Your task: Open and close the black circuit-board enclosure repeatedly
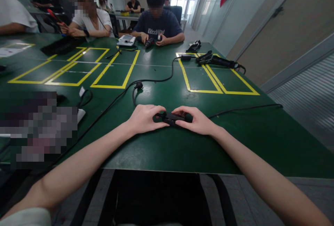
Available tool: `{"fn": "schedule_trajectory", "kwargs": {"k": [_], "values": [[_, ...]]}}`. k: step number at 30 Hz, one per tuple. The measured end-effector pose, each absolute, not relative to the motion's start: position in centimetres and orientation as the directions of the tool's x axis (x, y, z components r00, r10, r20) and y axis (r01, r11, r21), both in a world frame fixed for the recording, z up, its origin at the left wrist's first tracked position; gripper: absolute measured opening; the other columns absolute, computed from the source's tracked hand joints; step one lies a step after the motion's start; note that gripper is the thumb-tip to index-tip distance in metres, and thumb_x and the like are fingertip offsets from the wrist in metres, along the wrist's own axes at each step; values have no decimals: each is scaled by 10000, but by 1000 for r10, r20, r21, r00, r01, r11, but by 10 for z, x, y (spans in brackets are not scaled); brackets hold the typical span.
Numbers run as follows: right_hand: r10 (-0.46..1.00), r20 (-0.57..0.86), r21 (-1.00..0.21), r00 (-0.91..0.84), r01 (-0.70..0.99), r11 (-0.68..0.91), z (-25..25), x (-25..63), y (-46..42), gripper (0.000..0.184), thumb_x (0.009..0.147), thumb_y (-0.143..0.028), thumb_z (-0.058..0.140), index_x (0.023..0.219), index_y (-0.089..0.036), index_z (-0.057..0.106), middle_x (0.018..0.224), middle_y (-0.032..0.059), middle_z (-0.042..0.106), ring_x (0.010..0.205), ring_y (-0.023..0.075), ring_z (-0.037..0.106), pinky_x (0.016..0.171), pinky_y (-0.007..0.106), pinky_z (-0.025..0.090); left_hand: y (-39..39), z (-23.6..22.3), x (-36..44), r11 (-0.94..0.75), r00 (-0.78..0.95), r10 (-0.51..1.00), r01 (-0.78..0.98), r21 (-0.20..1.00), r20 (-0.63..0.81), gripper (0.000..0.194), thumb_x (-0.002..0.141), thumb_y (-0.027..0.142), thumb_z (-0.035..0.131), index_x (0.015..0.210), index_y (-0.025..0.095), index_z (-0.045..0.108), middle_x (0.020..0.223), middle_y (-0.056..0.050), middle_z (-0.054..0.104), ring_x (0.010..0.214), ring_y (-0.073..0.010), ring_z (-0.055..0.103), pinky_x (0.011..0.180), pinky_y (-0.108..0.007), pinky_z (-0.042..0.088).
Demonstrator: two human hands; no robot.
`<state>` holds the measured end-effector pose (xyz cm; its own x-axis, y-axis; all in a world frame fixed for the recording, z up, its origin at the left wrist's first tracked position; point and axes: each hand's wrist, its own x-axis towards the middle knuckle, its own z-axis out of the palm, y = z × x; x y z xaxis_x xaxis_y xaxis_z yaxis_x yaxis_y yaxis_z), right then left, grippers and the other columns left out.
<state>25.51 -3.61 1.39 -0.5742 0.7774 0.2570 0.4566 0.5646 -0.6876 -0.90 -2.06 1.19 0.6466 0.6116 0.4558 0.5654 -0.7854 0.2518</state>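
Note:
My left hand [146, 119] and my right hand [199, 120] both grip a slim black device [173, 117], held level just above the green table [167, 149]. Its exact kind is hard to make out, since fingers cover both ends. Thumbs press the near side while the other fingers curl over the far side. A black cable [242, 109] runs off to the right from behind my right hand. Beyond my left hand lies a black plug [139, 86], whose cord passes behind that hand.
A long black cable [156, 80] crosses the table to a black corded tool [221, 61] at the far right. Yellow tape rectangles [108, 86] mark the surface. A person [159, 24] opposite handles small dark items. Blurred-out objects [39, 128] lie at the left.

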Motion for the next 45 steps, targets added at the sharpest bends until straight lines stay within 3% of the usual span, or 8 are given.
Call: {"fn": "schedule_trajectory", "kwargs": {"k": [6,14,25,31,35,38,41,45], "values": [[753,295,-655,-588,449,607,19,260,-44,362,809,-390,798,1090,-198,674,961,54,731,765,192,654,694,302,519,-30,18,-6,-850,635,493,496,176,595,460,990,603,599,1053,163,716,767,-34,744,680,-159,704,645,-254,505],[662,355,-497,-660,467,731,22,260,-52,194,910,-354,617,1032,-206,643,858,36,723,668,163,641,627,266,471,-39,23,-1,-867,669,460,481,132,584,462,1029,588,543,1001,159,713,736,-31,713,695,-164,689,653,-268,511],[633,359,-285,-686,566,774,26,264,-55,424,1048,-548,500,1114,-190,718,909,99,784,766,237,742,680,325,541,-37,23,-3,-873,695,466,460,161,547,420,1040,550,549,1095,153,678,905,-51,766,794,-176,727,675,-270,522],[720,322,-504,-615,533,680,31,262,-52,487,937,-550,701,1295,-224,653,1173,100,760,991,270,747,848,362,588,-31,16,-4,-863,722,436,505,21,538,221,1048,283,485,1132,178,661,1066,-82,745,928,-207,715,746,-297,551],[806,175,-736,-565,468,488,28,257,-50,423,971,-422,644,1337,-213,613,1041,58,759,836,211,736,767,333,594,-26,14,-5,-848,732,412,526,-66,542,236,1024,163,448,1112,198,664,1122,-86,743,937,-198,702,764,-304,548],[823,212,-737,-527,467,489,22,253,-48,372,899,-341,726,1239,-205,664,1096,67,756,910,223,729,802,332,589,-25,13,-3,-848,718,475,528,46,509,255,1016,267,549,1246,207,644,1159,-94,743,982,-221,715,797,-321,559],[804,321,-593,-501,556,583,18,251,-46,379,860,-275,768,1220,-216,667,1146,75,750,948,229,721,815,332,573,-26,9,-1,-807,690,590,520,280,420,627,907,531,720,1413,197,563,1135,-92,752,968,-254,730,785,-337,577],[771,370,-430,-519,640,637,21,253,-45,382,876,-337,788,1216,-216,663,1153,81,759,915,224,727,774,313,549,-25,5,0,-717,588,696,549,429,411,369,970,486,661,1177,181,688,966,-60,754,835,-217,721,728,-312,549]]}}
